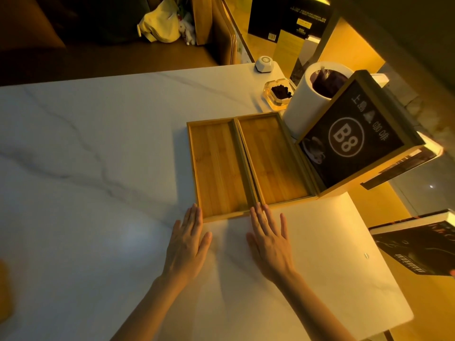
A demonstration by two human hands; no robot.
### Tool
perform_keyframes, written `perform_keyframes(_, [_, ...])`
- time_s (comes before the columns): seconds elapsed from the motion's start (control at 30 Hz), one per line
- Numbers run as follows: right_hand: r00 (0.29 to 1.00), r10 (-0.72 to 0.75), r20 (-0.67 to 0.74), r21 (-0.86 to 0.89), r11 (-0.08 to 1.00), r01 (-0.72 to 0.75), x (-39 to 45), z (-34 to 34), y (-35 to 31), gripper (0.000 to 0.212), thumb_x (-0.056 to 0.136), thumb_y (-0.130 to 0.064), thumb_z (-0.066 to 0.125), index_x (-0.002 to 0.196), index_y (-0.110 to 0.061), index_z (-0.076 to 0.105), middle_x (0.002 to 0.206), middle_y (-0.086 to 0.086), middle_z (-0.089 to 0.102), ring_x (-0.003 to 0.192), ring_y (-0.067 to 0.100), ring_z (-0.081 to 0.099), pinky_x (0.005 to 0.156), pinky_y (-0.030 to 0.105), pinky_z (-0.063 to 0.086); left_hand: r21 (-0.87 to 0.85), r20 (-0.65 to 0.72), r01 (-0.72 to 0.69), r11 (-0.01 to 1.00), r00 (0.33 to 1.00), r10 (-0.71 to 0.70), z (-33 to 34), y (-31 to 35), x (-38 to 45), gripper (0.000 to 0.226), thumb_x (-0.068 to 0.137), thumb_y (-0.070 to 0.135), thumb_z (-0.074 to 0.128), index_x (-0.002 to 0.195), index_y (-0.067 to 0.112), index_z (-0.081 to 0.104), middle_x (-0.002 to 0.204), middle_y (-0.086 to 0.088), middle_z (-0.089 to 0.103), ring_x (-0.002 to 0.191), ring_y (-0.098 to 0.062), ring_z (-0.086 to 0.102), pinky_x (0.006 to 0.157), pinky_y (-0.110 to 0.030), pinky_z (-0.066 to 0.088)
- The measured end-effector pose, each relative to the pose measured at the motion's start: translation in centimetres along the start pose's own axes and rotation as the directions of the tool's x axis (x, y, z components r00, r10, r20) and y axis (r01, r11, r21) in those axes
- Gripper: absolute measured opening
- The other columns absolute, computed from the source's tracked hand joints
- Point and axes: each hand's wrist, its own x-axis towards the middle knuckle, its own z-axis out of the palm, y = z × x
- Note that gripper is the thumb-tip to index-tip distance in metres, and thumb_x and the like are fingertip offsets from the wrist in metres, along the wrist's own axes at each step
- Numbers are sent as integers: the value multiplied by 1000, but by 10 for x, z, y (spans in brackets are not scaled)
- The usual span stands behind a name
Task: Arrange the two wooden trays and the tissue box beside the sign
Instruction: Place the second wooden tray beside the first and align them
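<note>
Two empty wooden trays lie side by side on the white marble table (98, 168), long sides touching: the left tray (216, 168) and the right tray (273, 158). The right one sits against the foot of a wood-framed black sign (354, 139) marked "B8". A white round tissue box (305, 107) stands behind the sign. My left hand (188, 239) lies flat, fingertips at the left tray's near corner. My right hand (269, 239) is flat too, fingertips touching the near edge where the trays meet. Neither hand holds anything.
A glass ashtray (279, 93) with dark contents and a small white call button (264, 63) sit at the table's far right corner. A dark book (418, 244) lies off the right edge. A yellow bag (160, 25) rests on a seat beyond the table.
</note>
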Motion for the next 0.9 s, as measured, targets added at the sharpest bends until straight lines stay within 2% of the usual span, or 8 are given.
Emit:
perform_keyframes(0.23, [999, -23, 23, -9, 1000, 23, 1, -2, 12, 52, 93, -42, 13, 138, -25, -6, 149, -2, -7, 138, 23, -16, 108, 36, -25, -15, 3, -5, 1000, 1000, 5, 4, 6, 1, 58, 94, 34, 25, 133, 21, -16, 145, 6, -13, 135, -8, -13, 111, -29, -6])
perform_keyframes(0.33, [999, -21, 27, -1, 1000, 21, 1, -1, 11, 52, 93, -41, 14, 138, -26, -6, 149, -3, -7, 138, 21, -16, 109, 39, -27, -19, 8, -2, 1000, 1000, 2, 4, 6, 0, 57, 95, 34, 25, 132, 21, -16, 145, 6, -13, 135, -7, -13, 111, -29, -5])
perform_keyframes(0.57, [1000, 19, 20, 29, 999, -19, 2, 3, 6, 54, 93, -39, 20, 138, -24, -5, 150, -1, -7, 138, 22, -16, 109, 45, -18, -8, 20, -4, 1000, 1000, 4, 3, 5, 2, 58, 95, 34, 25, 133, 19, -17, 145, 6, -13, 136, -8, -12, 113, -31, -3])
perform_keyframes(0.77, [999, 18, 34, 48, 999, -20, 3, 5, 7, 54, 94, -40, 18, 138, -24, -10, 148, -2, -14, 138, 21, -19, 110, 40, -16, -6, 25, -9, 1000, 1000, 9, 3, 5, 2, 58, 95, 34, 25, 133, 19, -17, 148, 4, -12, 136, -7, -12, 112, -30, -3])
perform_keyframes(0.9, [1000, 3, 19, 42, 999, -4, 2, -1, 3, 54, 95, -36, 22, 140, -19, -2, 150, 4, -6, 137, 24, -16, 111, 41, -12, 14, 38, -8, 1000, 999, 8, 0, 6, 2, 60, 95, 35, 25, 133, 17, -17, 155, -3, -3, 137, -9, -10, 113, -30, -2])
